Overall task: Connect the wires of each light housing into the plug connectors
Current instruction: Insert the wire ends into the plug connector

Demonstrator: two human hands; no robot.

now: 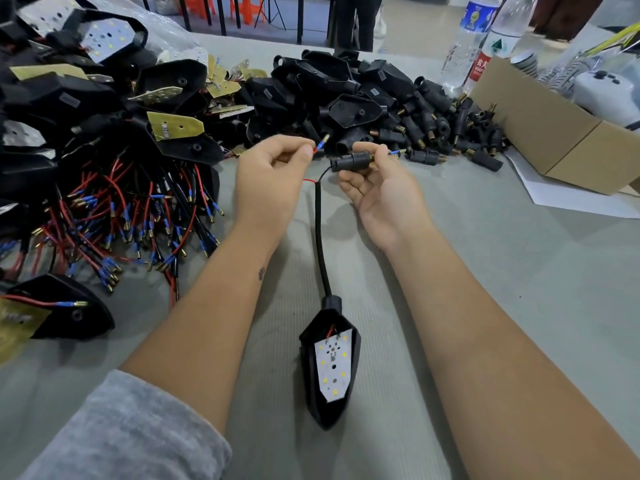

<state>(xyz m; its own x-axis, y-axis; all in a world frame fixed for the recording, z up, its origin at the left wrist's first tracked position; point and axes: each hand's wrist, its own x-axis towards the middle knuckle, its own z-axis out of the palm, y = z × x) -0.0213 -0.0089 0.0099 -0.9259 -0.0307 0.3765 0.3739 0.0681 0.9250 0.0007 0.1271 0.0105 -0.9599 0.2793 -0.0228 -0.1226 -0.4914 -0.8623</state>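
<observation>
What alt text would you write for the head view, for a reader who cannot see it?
A left hand pinches a red wire's terminal while the right hand holds a black plug connector threaded on the black wire. Their cable runs to a light housing lying on the grey table, with piles of parts behind.

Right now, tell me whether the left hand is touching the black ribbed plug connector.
Apart. The head view shows the left hand pinching the red wire's blue terminal, with bare table between it and the black ribbed plug connector, gripped by the right hand.
</observation>
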